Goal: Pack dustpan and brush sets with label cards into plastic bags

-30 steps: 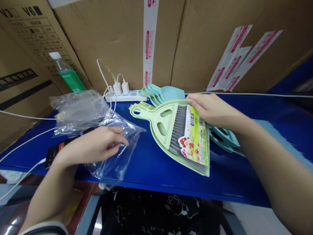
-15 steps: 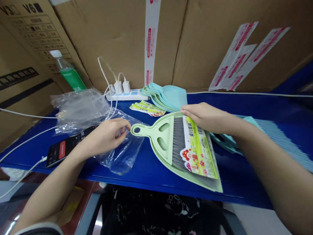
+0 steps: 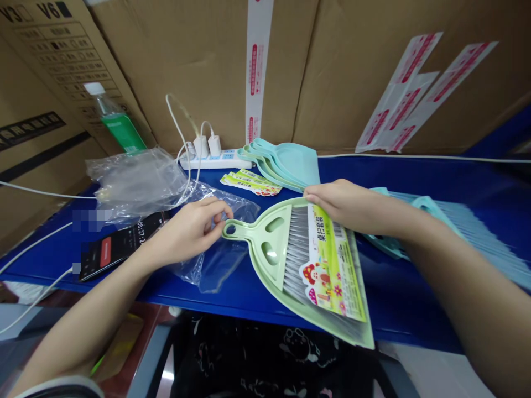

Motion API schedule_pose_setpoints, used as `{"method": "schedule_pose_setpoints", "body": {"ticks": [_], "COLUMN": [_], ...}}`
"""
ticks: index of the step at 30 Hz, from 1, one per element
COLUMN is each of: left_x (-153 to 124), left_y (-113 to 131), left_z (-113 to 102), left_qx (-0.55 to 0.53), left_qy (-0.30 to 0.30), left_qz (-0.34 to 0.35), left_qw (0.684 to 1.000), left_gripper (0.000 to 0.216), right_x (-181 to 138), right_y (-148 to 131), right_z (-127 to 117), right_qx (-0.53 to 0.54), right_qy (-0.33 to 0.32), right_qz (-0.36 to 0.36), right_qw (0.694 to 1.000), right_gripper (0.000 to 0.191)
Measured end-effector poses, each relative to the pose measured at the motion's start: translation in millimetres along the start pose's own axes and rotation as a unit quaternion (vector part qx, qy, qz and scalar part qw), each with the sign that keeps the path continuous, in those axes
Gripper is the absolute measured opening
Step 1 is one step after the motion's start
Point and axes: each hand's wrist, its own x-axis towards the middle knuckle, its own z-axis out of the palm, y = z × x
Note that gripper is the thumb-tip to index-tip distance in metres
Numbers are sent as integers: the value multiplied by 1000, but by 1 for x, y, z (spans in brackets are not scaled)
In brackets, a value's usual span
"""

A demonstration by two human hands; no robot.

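Note:
My right hand (image 3: 346, 205) grips the top edge of a pale green dustpan and brush set (image 3: 290, 251) with a bright label card (image 3: 332, 264), held low over the blue table (image 3: 249, 287). Its handle points left. My left hand (image 3: 194, 226) pinches the mouth of a clear plastic bag (image 3: 215, 260) right beside the handle's ring end. The bag lies crumpled on the table under that hand.
Stacked light blue dustpans (image 3: 286, 163) and loose label cards (image 3: 251, 182) lie behind. A pile of clear bags (image 3: 133, 182), a phone (image 3: 118, 246), a power strip with chargers (image 3: 209, 157) and a green bottle (image 3: 116, 121) sit left. Light blue brushes (image 3: 456, 226) lie right. Cardboard boxes (image 3: 199, 61) wall the back.
The dustpan set slid toward me and left, its handle now meeting the bag's mouth. My left hand lifted the bag's edge and moved right toward the handle.

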Motion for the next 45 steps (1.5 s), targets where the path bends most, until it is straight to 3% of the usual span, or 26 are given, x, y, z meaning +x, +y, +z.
{"method": "schedule_pose_setpoints", "body": {"ticks": [14, 19, 22, 27, 31, 36, 42, 45], "left_x": [0, 0, 0, 0, 0, -4, -6, -4], "left_y": [8, 7, 6, 1, -9, -18, -20, -19], "left_z": [8, 11, 10, 1, -8, -15, -12, -9], "left_qx": [-134, -160, -162, -31, 158, 262, 381, 361], "left_qy": [20, 7, 3, 43, 97, 70, 11, -40], "left_qz": [50, 61, 66, 63, -65, -204, -177, -164], "left_qw": [990, 985, 985, 997, 980, 941, 907, 917], "left_gripper": [16, 21, 23, 25, 29, 29, 29, 28], "right_x": [4, 7, 8, 10, 11, 11, 10, 8], "right_y": [-10, -11, -13, -16, -15, -13, -11, -12], "right_z": [9, 17, 18, 16, 15, 14, 9, 5], "right_qx": [36, 46, 44, 37, 29, 25, 20, 19], "right_qy": [32, 80, 60, 38, 38, 25, 17, 8], "right_qz": [25, -15, 10, 42, 42, 50, 51, 76], "right_qw": [999, 996, 997, 998, 998, 998, 998, 997], "right_gripper": [29, 27, 27, 28, 28, 29, 31, 31]}}
